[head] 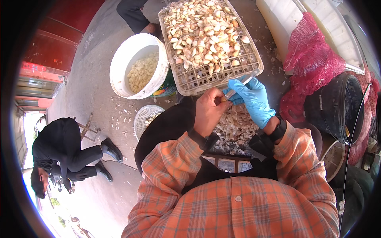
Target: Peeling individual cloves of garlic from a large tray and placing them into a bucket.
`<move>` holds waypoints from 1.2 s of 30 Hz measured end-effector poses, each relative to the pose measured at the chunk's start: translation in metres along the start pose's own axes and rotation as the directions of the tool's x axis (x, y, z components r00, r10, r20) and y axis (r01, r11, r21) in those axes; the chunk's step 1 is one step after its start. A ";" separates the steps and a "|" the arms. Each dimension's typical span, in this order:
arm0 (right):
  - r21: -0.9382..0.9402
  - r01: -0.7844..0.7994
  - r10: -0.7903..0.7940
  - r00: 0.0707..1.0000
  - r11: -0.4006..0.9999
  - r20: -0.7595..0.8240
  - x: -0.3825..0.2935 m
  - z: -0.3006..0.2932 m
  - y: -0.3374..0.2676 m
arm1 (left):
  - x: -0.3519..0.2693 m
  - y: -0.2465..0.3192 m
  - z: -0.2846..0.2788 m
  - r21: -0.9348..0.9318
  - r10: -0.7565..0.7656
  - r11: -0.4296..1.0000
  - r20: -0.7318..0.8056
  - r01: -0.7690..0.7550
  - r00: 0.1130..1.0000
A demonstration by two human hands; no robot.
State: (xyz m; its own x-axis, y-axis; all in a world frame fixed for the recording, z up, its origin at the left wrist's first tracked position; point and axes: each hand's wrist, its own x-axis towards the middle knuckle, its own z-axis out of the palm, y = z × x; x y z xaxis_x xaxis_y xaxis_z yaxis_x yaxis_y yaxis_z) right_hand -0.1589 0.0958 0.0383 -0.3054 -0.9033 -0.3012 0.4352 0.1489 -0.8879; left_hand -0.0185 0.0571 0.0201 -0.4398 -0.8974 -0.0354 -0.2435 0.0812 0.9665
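Note:
My bare left hand (210, 110) pinches a garlic clove (223, 99) between thumb and fingers, just below the near edge of a plastic crate tray (190, 84). In a blue glove, my right hand (252, 98) grips a small knife (242, 84), its end at the clove. Unpeeled garlic cloves (205, 35) are heaped on the tray. Under my hands lies a pile of garlic skins (238, 128). Left of the tray, a white bucket (119, 71) holds pale peeled cloves (143, 73) in liquid. A white perforated basket (140, 123) with some cloves stands nearer my leg.
A red mesh sack (315, 56) drapes beside white containers (276, 23) at the right, above a black bucket (330, 101). At the left a person (65, 148) in dark clothes sits on a stool; another person's leg (132, 15) shows at the top. Skins litter the concrete floor (89, 89).

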 end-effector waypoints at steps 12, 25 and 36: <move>-0.194 0.084 -0.094 0.995 0.977 -0.040 0.013 -0.017 0.004 | -0.001 -0.003 0.002 -0.363 -0.069 0.927 0.085 0.095 0.994; -0.221 0.155 -0.157 0.988 0.963 0.007 0.012 -0.009 0.003 | -0.001 -0.010 0.004 -0.348 -0.114 0.924 0.148 0.160 0.982; -0.207 0.097 -0.091 0.995 0.973 0.038 0.009 -0.007 0.002 | -0.001 -0.007 0.007 0.089 0.034 0.995 0.088 -0.042 0.995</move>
State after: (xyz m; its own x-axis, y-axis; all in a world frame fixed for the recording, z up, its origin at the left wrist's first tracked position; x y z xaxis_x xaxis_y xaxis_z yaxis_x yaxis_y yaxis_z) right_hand -0.1664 0.0908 0.0310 -0.3119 -0.9276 -0.2056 0.2187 0.1405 -0.9656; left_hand -0.0224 0.0602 0.0114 -0.5226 -0.8522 -0.0244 -0.3007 0.1575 0.9406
